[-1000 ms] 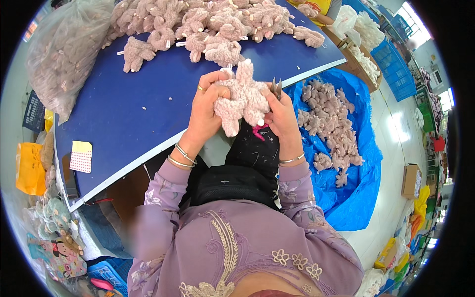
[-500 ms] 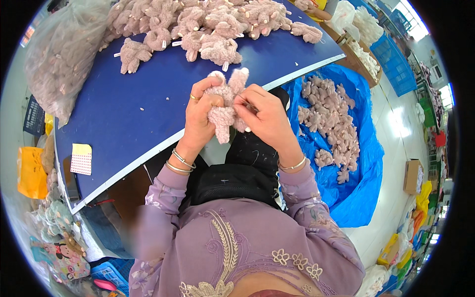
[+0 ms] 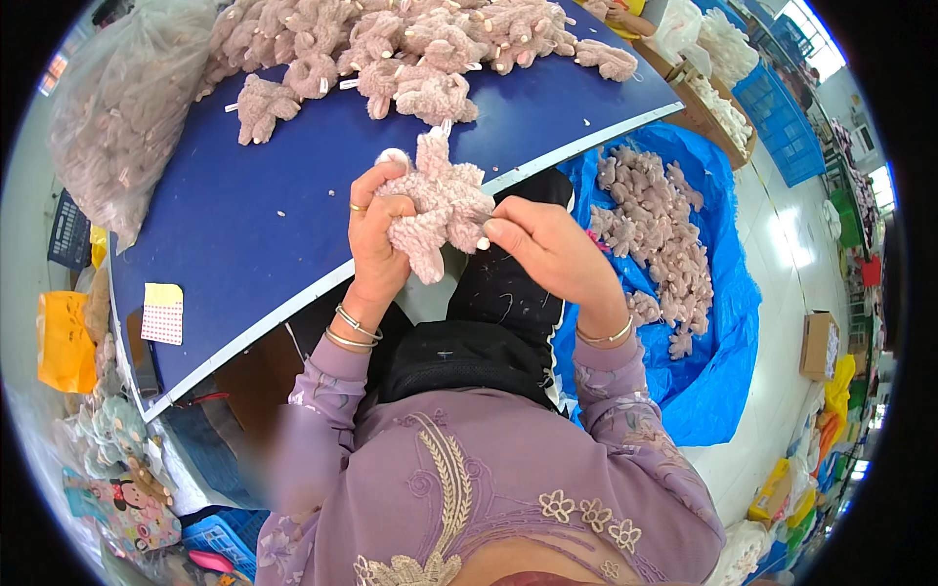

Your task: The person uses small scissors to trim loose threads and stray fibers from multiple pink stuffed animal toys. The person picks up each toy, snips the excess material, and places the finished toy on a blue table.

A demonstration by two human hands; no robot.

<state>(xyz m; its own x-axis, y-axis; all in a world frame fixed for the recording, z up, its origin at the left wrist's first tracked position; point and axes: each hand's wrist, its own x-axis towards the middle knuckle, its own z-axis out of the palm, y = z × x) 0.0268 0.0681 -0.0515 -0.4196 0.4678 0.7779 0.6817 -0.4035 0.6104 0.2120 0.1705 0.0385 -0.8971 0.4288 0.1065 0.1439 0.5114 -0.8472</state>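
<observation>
A fluffy pale pink plush toy [image 3: 442, 207] with stubby limbs is held up over the near edge of the blue table. My left hand [image 3: 376, 239] grips it from its left side, thumb across the front. On the toy's right side, my right hand [image 3: 555, 252] is closed in a pinch close against the plush. Whatever sits between those fingertips is too small to make out. Beyond them on the blue tabletop [image 3: 264, 239] lies a heap of similar pink plush toys [image 3: 420, 44], several with white tags.
At the right, a blue plastic sheet bag [image 3: 728, 352] holds many small pink plush pieces [image 3: 657, 234]. A clear sack [image 3: 127, 127] of plush stands at the left. A sticker sheet [image 3: 162, 314] lies near the table's left corner. Another person's hand [image 3: 625, 18] shows at the far edge.
My right hand has drawn away to the right, from the toy's middle to its right edge. My left hand has shifted slightly left, and the toy has turned to show more of its front.
</observation>
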